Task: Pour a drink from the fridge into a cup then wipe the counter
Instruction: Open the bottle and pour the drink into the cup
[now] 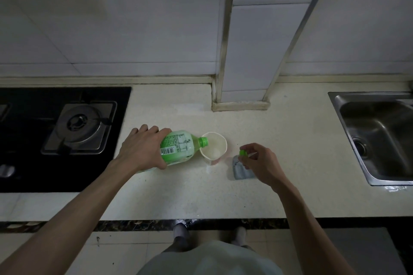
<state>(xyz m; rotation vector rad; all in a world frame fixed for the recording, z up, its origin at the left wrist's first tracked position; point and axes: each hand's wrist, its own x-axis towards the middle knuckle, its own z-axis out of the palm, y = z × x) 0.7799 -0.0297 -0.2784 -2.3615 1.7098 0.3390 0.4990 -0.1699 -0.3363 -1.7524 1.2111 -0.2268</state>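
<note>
Head view, the only one we've got. We're in the pour step: left hand (143, 152) has its grip wrapped around the green bottle (176, 148), tipped nearly flat, open neck right at the near-left rim of the cup (214, 145). The cup is our landmark: it stands upright on the worktop (290, 152), roughly mid-way between the stove (67, 131) on its left and the sink (377, 136) well off to its right. We can't tell whether liquid is flowing; the cup's inside reads pale and no stream shows.

Right hand (261, 163) sits just right of the cup, grip pinching the green cap (242, 152) between fingertips. Below that hand, just right of the cup, lies a grey-blue cloth (240, 169), partly hidden by the fingers.

There's a faint wet-looking patch on the worktop just in front of the cup; hard to confirm.

Our read: pour is under way or about to start, wipe not yet begun. Next move calls for keeping the neck over the cup's mouth while tipping, since the cup looks light and unbraced, then righting the bottle, capping it, and taking up the cloth.
</note>
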